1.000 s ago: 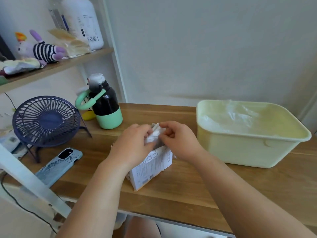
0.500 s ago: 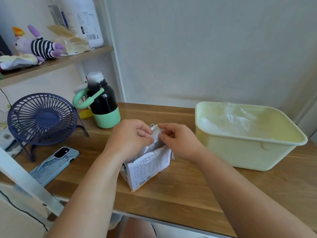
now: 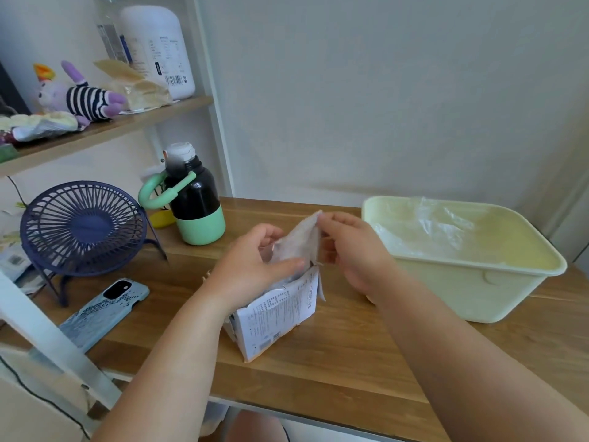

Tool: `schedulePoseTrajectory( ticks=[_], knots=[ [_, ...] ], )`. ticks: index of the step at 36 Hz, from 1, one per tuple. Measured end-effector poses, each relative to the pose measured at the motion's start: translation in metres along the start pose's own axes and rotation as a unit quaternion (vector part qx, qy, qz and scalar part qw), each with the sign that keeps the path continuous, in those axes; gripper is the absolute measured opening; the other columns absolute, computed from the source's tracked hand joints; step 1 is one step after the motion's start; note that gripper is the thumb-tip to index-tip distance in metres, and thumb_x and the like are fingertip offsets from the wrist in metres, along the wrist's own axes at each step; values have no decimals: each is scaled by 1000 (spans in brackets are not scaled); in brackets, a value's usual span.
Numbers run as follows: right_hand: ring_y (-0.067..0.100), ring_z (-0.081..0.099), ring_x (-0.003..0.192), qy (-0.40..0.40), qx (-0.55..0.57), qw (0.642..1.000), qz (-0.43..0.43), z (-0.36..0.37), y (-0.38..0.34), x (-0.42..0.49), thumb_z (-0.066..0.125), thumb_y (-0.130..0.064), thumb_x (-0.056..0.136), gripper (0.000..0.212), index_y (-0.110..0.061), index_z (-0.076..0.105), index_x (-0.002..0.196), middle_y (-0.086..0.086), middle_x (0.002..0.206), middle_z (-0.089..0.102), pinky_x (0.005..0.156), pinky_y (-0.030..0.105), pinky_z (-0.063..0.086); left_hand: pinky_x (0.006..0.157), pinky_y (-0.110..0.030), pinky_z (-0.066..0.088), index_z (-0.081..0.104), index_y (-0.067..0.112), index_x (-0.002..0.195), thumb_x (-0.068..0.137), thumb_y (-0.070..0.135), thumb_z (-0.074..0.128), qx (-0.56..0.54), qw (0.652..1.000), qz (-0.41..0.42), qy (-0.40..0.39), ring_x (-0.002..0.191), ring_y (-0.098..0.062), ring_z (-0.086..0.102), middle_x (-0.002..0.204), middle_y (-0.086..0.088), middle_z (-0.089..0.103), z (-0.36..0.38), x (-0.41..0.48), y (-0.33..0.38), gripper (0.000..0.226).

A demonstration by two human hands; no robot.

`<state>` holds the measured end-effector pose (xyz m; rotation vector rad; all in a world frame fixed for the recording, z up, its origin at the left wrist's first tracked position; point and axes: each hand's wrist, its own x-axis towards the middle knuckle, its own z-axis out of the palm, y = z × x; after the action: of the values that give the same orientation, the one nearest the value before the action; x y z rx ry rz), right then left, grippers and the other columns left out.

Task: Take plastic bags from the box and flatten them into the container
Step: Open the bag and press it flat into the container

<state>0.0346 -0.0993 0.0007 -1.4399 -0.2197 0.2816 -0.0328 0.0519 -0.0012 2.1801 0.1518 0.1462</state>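
1. Here, nearest the wearer, the box (image 3: pixel 277 314) stands on the tabletop (image 3: pixel 334 371) with its torn top open, printed face toward the camera and tilted slightly.
2. The left grip (image 3: pixel 251 269) sits at the box mouth. Its thumb lies across the lower part of the plastic bag (image 3: pixel 299 244) and its fingers curl behind it, so it has hold of the bag low down.
3. The plastic bag rises from the box mouth. Its long axis runs upward and leans right, toward the far side. The lower end sits at or inside the mouth; how much is hidden there cannot be told.
4. The right grip (image 3: pixel 353 256) pinches the bag's top corner between thumb and forefinger. Its other fingers are loosely curled and hold nothing else.
5. Governing relation: the bag lies between the two grips, below and left of the right pinch and above the left thumb.
6. The container (image 3: pixel 462 295) stands to the right and slightly beyond, close beside the right grip and well apart from the left. Clear bags (image 3: pixel 424 228) already lie inside it.
7. Judgement: the step in hand is extraction. The right grip is the nearer one for carrying the bag rightward over the rim, while the left steadies the box.
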Motion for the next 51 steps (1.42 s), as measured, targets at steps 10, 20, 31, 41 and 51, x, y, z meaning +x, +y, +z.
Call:
schedulePoseTrajectory(
  ticks=[10,20,31,41,51],
  knots=[
    [24,45,66,170,33,982,-75,-25,-43,-7,47,-21,95,19,-13,51,78,11,82,49,54,31,38,87,-26,47,49,31,129,79,35,76,27,997,33,62,103,1,57,117,20,55,3,1,9,57],
    [18,58,58,35,100,992,70,-49,-49,-36,50,-22,97,26,-10,62,78,6,68,60,44,25,45,75,-18,49,65,25,99,86,21,69,-254,964,77,26,81,3,68,83,17,73,33,6,58,13],
    [21,62,94,24,27,998,43,-88,-51,-54,79,-19,75,66,-15,44,131,7,105,62,81,38,55,63,-25,52,49,14,75,90,-3,58,-479,878,-8,-20,65,-13,58,67,0,56,72,23,88,24],
    [15,49,45,100,66,992,36,-121,-65,-50,52,13,86,17,-3,58,89,11,71,54,55,25,55,84,-41,55,51,15,129,48,40,88,-405,914,-17,-13,109,-22,64,120,-6,65,89,44,95,93],
    [11,46,43,237,161,958,17,-160,-72,-23,62,13,80,26,-11,52,82,6,64,48,45,19,45,50,-23,42,64,12,77,83,19,71,-356,927,-89,76,59,-13,53,68,-3,59,99,73,99,12]
  ],
)
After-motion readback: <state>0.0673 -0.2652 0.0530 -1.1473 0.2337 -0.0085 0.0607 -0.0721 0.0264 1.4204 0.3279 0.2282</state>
